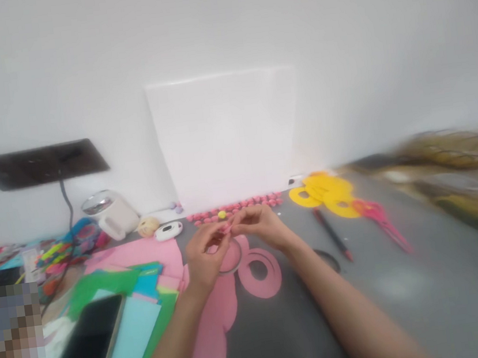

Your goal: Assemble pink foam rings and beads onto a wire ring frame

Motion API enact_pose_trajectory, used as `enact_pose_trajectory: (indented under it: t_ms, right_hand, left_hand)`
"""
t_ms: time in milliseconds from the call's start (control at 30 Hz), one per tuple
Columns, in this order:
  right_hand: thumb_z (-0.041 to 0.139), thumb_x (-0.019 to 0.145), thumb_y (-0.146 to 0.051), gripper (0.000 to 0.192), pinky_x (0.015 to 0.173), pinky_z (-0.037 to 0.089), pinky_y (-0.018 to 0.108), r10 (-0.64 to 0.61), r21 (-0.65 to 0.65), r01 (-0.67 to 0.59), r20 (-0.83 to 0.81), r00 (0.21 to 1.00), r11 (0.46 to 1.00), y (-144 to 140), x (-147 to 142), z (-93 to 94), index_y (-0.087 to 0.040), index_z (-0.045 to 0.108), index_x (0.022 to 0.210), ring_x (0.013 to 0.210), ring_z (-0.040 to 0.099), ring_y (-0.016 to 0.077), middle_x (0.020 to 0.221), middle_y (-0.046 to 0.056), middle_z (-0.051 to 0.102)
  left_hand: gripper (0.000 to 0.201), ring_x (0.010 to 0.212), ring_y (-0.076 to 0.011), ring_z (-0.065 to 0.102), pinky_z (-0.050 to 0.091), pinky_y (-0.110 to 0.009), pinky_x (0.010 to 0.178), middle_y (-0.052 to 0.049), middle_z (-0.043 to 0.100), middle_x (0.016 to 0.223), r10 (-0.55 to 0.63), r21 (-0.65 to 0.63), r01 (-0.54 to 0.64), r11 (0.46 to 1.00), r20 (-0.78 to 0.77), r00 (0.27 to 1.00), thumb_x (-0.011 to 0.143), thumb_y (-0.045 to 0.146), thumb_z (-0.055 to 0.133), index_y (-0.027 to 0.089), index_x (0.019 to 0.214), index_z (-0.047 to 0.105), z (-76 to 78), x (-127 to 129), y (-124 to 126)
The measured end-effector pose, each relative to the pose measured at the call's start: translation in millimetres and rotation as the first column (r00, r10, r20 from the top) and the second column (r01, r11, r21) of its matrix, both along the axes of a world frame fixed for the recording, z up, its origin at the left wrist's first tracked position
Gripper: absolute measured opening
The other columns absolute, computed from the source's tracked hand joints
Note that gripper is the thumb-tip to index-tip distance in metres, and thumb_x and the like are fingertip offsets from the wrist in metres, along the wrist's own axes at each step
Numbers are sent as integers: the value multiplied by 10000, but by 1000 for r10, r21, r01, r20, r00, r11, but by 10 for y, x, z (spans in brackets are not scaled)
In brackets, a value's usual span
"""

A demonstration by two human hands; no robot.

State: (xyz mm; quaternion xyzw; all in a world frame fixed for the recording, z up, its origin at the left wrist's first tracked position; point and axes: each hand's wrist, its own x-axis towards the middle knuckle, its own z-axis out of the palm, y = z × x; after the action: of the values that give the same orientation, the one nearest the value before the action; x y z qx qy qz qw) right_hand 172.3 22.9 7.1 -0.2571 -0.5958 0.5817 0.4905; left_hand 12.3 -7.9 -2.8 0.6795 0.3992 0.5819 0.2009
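My left hand (207, 254) and my right hand (263, 226) meet above the table, thumbs and fingers pinched together. Between the fingertips is a small pink piece (226, 227), mostly hidden and blurred. Just beyond my hands, small round pink pieces (263, 201) lie in rows, with one yellow-green ball (222, 214) among them. Below my fingers are pink paper sheets with scalloped edges (207, 345) and a round ring-shaped object (240, 257). Near my right wrist lie pink paper rings (246, 280).
A white board (228, 139) leans against the wall. To the right lie yellow paper rings (339, 184), a dark pen (333, 234) and pink scissors (387, 227). Coloured paper (132, 337) and a phone (86, 354) are at left, behind them a white appliance (115, 214).
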Motion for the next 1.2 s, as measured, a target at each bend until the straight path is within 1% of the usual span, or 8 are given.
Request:
enact_pose_trajectory:
  t_ms: [267,433,567,733,867,1033,1133,1200]
  right_hand:
    - [724,667,-284,166,702,541,328,-30,-14,30,23,999,999,-13,-10,8,-160,673,764,677,648,148,713,20,678]
    - [710,675,-287,152,617,545,272,-127,2,127,82,989,992,-23,-44,21,-164,668,754,639,634,131,700,7,660]
    - [679,710,-312,176,705,558,308,-112,-1,112,59,992,994,-31,-60,41,-163,683,803,704,654,148,741,18,682]
    - [647,741,-324,173,767,549,326,-91,-1,91,57,994,996,-47,-50,63,-163,702,774,747,667,159,760,25,694]
    - [717,665,-307,205,768,548,353,-77,7,77,40,996,997,-33,-46,29,-172,709,818,725,673,172,755,30,706]
    - [725,650,-289,208,777,549,367,-57,-45,57,13,998,997,-32,-41,10,-166,713,817,738,677,192,765,28,713]
    - [728,647,-283,194,789,541,368,-61,-44,61,11,998,997,-34,-28,18,-174,719,807,755,674,197,779,28,717]
    - [727,646,-294,190,802,533,370,-68,-32,69,33,997,997,-31,-17,26,-177,722,796,779,669,198,799,38,718]
  left_hand:
    - [159,724,-153,659,582,-270,639,-36,662,905,16,19,-15,1000,-19,1000,750,210,633,201,907,650,-52,-5,8]
    - [139,707,-141,652,581,-264,629,-43,653,907,26,39,-25,999,-26,999,770,216,613,197,902,648,-72,0,24]
    - [131,780,-156,648,584,-267,644,-46,655,911,16,96,-9,995,-72,997,779,219,606,213,893,672,-63,5,29]
    - [140,797,-160,642,589,-279,646,-43,635,901,60,138,-51,989,-61,996,780,225,607,220,898,681,-78,-8,50]
    - [129,786,-158,643,594,-283,649,-41,621,889,63,115,-54,992,-70,996,780,243,607,225,883,683,-102,-18,66]
    - [115,799,-167,632,599,-286,648,-43,609,888,16,53,-14,998,-38,999,769,230,609,217,852,686,-76,-5,55]
    - [135,786,-171,637,597,-286,642,-49,618,914,-36,15,36,999,-17,999,757,230,612,202,868,683,-44,6,40]
    - [194,782,-175,645,594,-295,647,-55,633,932,-81,-54,83,995,39,996,747,242,624,203,932,667,-28,13,32]
